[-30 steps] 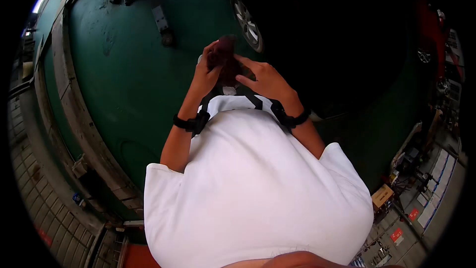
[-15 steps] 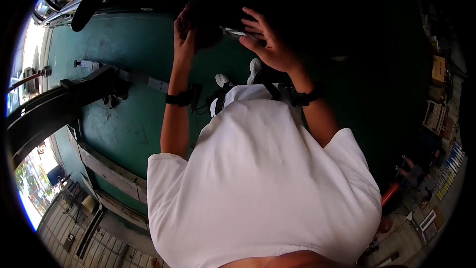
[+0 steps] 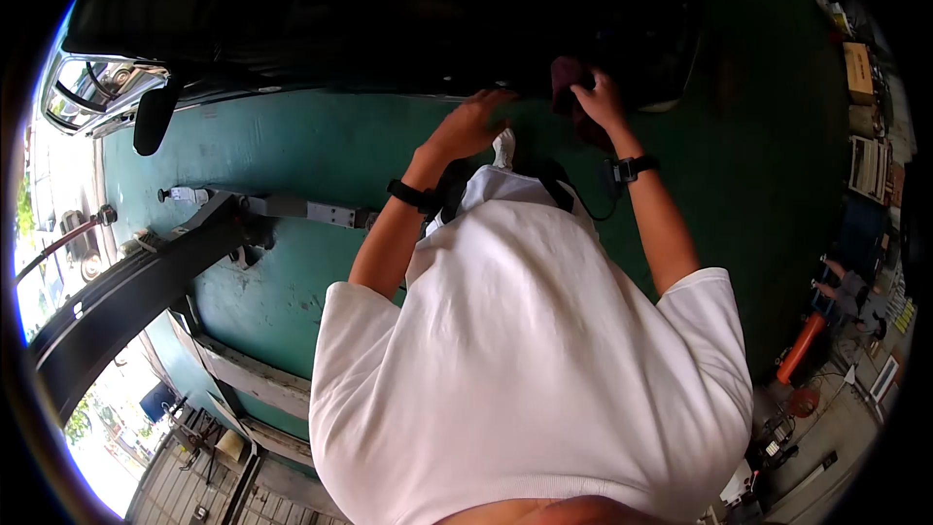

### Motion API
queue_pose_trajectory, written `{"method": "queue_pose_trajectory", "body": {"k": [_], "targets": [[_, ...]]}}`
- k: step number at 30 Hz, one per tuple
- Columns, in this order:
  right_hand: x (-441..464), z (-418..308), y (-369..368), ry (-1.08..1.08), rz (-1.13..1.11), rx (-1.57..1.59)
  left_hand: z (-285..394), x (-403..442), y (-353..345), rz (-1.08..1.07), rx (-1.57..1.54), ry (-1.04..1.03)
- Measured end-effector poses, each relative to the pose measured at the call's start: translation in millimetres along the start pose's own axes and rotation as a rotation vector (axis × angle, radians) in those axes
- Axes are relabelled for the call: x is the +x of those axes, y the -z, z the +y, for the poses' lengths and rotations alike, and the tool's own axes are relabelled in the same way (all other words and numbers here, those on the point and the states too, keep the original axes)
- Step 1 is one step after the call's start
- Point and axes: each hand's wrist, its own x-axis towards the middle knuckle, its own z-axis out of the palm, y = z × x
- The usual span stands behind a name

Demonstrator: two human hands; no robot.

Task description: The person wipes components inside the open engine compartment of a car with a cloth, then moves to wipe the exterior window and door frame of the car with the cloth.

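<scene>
A black car [image 3: 389, 39] fills the top of the view, its details lost in shadow. My right hand [image 3: 603, 102] is closed on a dark maroon cloth [image 3: 568, 78], which is bunched and hangs beside the car's edge toward its right end. My left hand [image 3: 468, 126] holds nothing. Its fingers stretch out to the right at the car's lower edge; whether they touch the car I cannot tell. Both wrists wear black bands.
A dark side mirror [image 3: 155, 117] sticks out at the upper left. A lift post [image 3: 136, 282] with a metal arm [image 3: 311, 211] stands on the green floor [image 3: 253, 311]. Boxes [image 3: 857, 73] line the right side, where another person [image 3: 855, 297] is partly visible.
The maroon cloth has gone from my left hand to my right. Both hands have shifted right, and more of the black car has come into view.
</scene>
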Motion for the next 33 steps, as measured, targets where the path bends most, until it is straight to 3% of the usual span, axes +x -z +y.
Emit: {"method": "queue_pose_trajectory", "body": {"k": [5,6,9,11,15,17,19,21,23,25,28,33], "targets": [[19,0,-8,-0.202,0.044,-0.341,-60,-17,83,0.768,0.262,0.044],[28,-6,-26,-0.18,0.057,-0.283,-71,-24,105,0.885,0.269,0.053],[57,-54,-86,-0.056,0.023,-0.167,-75,-39,166,1.018,0.208,0.131],[75,-106,-121,-0.047,-0.013,-0.14,-88,-44,197,1.141,0.333,0.112],[114,-174,-185,0.122,0.057,-0.153,-99,-46,240,1.097,0.293,0.139],[134,-187,-205,0.177,0.067,-0.118,-109,-52,253,0.943,0.335,0.077],[145,-210,-220,0.22,0.083,-0.082,-127,-53,261,0.945,0.322,0.035],[150,-230,-231,0.157,-0.119,-0.166,-148,-55,265,0.975,0.407,0.034],[150,-239,-254,0.16,-0.102,-0.257,-173,-56,269,0.977,0.381,0.076],[154,-237,-268,0.166,-0.102,-0.349,-191,-62,269,0.997,0.44,0.155],[170,-221,-265,0.146,-0.191,-0.185,-219,-65,267,0.966,0.529,0.166],[182,-188,-214,0.043,-0.376,-0.546,-237,-71,263,0.853,0.497,0.293]]}}
